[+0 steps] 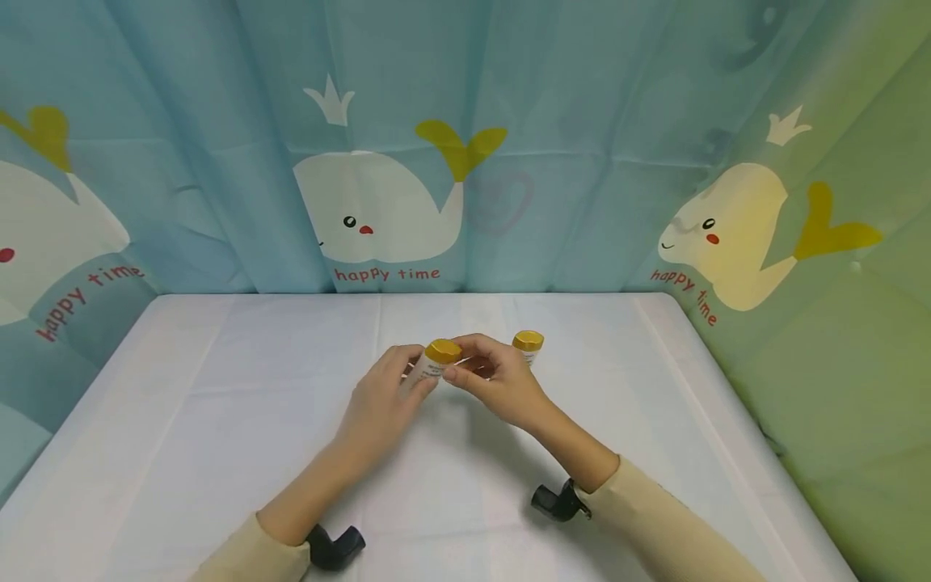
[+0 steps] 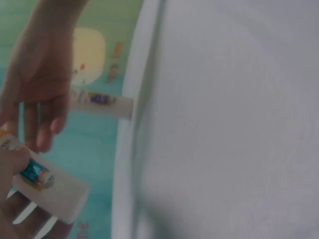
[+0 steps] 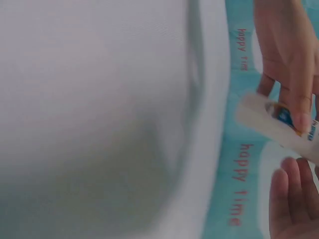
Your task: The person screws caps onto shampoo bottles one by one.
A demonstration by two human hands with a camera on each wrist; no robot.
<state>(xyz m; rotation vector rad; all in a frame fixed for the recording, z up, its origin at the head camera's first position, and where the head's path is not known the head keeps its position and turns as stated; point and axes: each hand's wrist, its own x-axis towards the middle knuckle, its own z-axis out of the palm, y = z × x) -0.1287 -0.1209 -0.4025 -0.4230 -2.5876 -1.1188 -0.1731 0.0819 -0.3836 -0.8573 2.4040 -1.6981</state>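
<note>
In the head view my left hand (image 1: 378,400) grips a small white bottle (image 1: 432,369) by its body, tilted above the table. The bottle has a gold cap (image 1: 443,350), and a blue label patch shows on it in both wrist views. The thumb and index finger of my right hand (image 1: 505,381) pinch around the cap, while its other fingers stay loosely bent. Behind the right hand, a second white bottle (image 2: 107,104) with a gold cap stands upright on the table, partly hidden by that hand in the head view.
A white cloth covers the table (image 1: 240,420). Beyond its far edge hangs a blue-green curtain (image 1: 567,162) printed with whales. Black wrist-camera mounts (image 1: 558,501) sit at both cuffs, low over the table.
</note>
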